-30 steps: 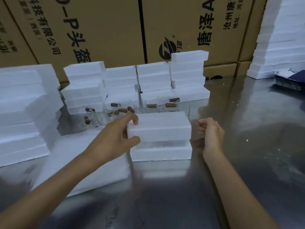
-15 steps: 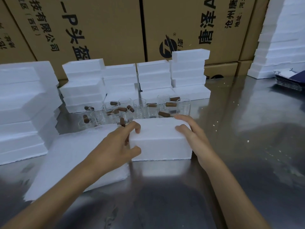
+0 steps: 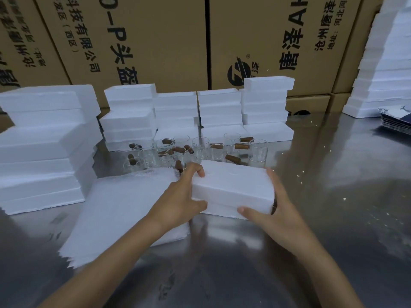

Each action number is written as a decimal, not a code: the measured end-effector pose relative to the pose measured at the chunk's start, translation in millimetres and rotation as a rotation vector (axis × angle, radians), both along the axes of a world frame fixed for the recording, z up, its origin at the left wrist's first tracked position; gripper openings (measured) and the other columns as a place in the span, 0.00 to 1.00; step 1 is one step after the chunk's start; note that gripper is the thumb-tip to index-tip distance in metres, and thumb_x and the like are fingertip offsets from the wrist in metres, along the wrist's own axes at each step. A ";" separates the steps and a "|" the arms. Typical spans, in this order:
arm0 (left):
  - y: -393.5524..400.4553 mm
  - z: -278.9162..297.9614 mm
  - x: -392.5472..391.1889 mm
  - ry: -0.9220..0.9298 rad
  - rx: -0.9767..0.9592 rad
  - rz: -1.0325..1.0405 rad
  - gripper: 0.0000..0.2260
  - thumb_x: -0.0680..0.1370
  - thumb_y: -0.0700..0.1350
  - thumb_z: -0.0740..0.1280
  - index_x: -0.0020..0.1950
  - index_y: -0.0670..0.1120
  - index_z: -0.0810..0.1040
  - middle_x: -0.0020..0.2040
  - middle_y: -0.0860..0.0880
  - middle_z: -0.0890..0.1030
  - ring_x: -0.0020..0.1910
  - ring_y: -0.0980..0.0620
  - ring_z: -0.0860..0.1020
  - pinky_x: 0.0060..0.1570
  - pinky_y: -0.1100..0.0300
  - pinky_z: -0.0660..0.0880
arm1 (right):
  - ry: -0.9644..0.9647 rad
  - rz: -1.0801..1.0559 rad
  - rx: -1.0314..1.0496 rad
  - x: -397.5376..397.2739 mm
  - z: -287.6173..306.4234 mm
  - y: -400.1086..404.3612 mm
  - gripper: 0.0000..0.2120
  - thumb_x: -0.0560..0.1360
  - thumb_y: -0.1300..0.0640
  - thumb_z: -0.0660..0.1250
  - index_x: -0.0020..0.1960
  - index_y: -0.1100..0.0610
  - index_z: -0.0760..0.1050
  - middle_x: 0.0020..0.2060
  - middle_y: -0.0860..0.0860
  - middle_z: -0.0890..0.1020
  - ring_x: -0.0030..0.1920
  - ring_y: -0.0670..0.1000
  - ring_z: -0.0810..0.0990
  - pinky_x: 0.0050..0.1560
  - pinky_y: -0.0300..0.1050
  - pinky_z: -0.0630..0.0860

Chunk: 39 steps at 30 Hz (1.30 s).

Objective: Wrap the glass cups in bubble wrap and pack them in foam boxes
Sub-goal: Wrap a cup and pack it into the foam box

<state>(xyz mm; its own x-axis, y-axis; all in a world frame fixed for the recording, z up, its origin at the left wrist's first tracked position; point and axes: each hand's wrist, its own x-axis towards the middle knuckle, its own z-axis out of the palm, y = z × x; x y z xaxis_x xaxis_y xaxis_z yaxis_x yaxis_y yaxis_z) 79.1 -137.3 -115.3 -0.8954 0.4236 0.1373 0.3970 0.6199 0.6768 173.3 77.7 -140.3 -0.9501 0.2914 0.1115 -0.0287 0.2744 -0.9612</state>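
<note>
Hands: we grip a closed foam box (image 3: 231, 187) at both ends, the left hand (image 3: 178, 196) curled round its left end with fingertips on the lid and thumb on the front face, the right hand (image 3: 271, 210) wrapped round its right end, thumb on the front lower edge.
Foam box: it sits at the middle of the steel bench (image 3: 333, 218), its lid seated on its base with the seam showing as a line along the front face; whether its underside touches the bench or is just raised we cannot tell.
Long axis: the box runs left to right across our view, its right end a little nearer to us, its broad face up.
Step in hand: we judge this to be the closing of one packed box, the lid being squeezed home.
Next move: we judge it calls for an even grip at both ends, so the halves stay together while the box goes to a stack.
Wrap: a pile of white wrap sheets (image 3: 124, 207) lies flat just left of the box, under the left forearm.
Glass cups: a cluster of unwrapped glass cups (image 3: 258, 152) with brown handles stands just behind the box.
Behind: stacks of foam boxes (image 3: 264, 103) line the back, before cardboard cartons (image 3: 155, 41).
</note>
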 end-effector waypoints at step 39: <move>-194.5 108.6 -59.9 0.954 -0.073 0.803 0.22 0.72 0.33 0.61 0.66 0.38 0.71 0.72 0.34 0.65 0.74 0.34 0.61 0.73 0.39 0.57 | 0.206 0.460 0.176 -166.7 128.1 -274.0 0.17 0.77 0.62 0.62 0.66 0.57 0.70 0.54 0.50 0.79 0.55 0.54 0.77 0.50 0.42 0.75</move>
